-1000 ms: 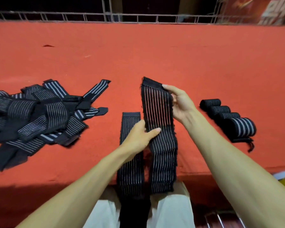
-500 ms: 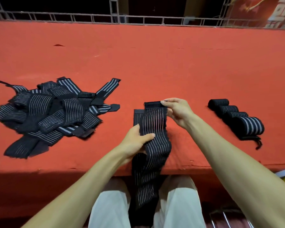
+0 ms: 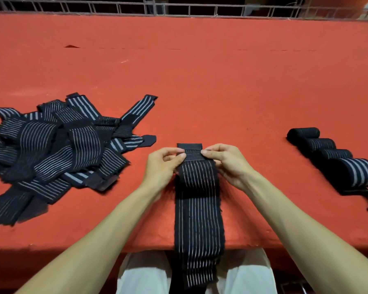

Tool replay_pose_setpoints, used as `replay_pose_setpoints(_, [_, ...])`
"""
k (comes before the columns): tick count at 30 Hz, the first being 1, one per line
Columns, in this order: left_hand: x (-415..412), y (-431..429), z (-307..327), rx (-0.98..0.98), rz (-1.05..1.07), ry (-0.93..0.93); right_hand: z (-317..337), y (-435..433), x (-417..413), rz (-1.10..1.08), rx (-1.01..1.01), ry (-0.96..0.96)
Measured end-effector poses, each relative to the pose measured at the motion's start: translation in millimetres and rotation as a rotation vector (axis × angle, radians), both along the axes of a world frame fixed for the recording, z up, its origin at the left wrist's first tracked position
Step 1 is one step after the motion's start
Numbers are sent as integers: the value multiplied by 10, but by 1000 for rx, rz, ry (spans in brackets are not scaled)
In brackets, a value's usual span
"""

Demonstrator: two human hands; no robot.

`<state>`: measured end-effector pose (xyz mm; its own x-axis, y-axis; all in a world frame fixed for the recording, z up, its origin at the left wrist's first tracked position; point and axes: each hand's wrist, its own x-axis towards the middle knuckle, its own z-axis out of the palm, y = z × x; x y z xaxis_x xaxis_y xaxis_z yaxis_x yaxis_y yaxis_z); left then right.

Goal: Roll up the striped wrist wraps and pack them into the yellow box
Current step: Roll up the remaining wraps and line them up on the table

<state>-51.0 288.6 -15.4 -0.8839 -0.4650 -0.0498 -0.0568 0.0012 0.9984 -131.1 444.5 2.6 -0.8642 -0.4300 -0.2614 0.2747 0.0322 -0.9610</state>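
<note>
Under both hands: red table [image 3: 200, 81]. Left of the left hand [image 3: 164, 164]: loose pile of striped wraps [image 3: 57, 151]. Between the hands: flat wrap [image 3: 198, 209], trailing over the near edge. Right of the right hand [image 3: 227, 162]: row of rolled wraps [image 3: 336, 155]. Left hand, right hand: each pinching the flat wrap's far end.

The person's 2 forearms [image 3: 106, 230] are bare, and loose off-white trousers [image 3: 145, 272] cover both thighs.
</note>
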Motion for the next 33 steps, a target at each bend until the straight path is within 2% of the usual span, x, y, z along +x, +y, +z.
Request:
replay_pose_setpoints(4, [-245, -173, -156, -130, 38, -62, -149, -63, -206, 24, 181, 199])
replay_pose_setpoints(9, [-670, -365, -263, -390, 40, -64, -358, -241, -633, -23, 405, 476])
replay_pose_setpoints(16, [-912, -420, -482, -616, 110, -49, -602, -378, -905, -120, 517, 566])
replay_pose_setpoints(22, [-1012, -434, -524, -642, 153, -94, -631, -464, -947, -169, 551, 572])
replay_pose_setpoints(27, [-1062, -450, -579, -684, 122, -149, -650, -459, -957, -130, 565, 600])
replay_pose_setpoints(30, [-1060, -440, -585, -793, 84, -176, -678, -469, -966, -71, 642, 647])
replay_pose_setpoints(33, [-1006, -409, -540, -796, 38, -170, -658, -456, -941, -12, 707, 682])
